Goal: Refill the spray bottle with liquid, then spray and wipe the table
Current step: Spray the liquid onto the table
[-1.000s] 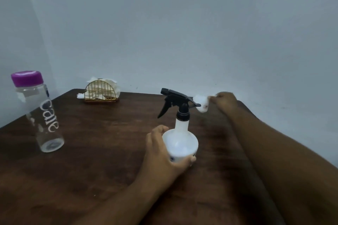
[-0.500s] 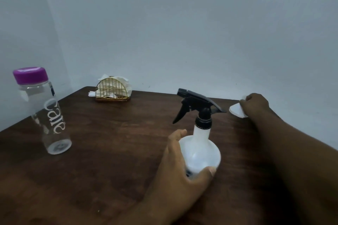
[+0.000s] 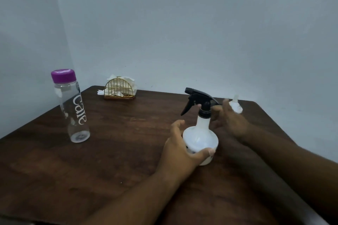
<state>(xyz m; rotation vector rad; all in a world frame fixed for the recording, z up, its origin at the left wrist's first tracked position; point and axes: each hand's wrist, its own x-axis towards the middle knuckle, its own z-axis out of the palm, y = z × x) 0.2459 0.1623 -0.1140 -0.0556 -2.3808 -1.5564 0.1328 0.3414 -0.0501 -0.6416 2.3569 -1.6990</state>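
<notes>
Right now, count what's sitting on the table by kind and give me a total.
Bottles: 2, spray bottle and water bottle
Funnels: 1, white funnel
Napkin holders: 1, gold wire napkin holder
Total: 4

left hand (image 3: 180, 149) gripping spray bottle (image 3: 200, 139) — upright, wooden table (image 3: 118, 151)
</notes>
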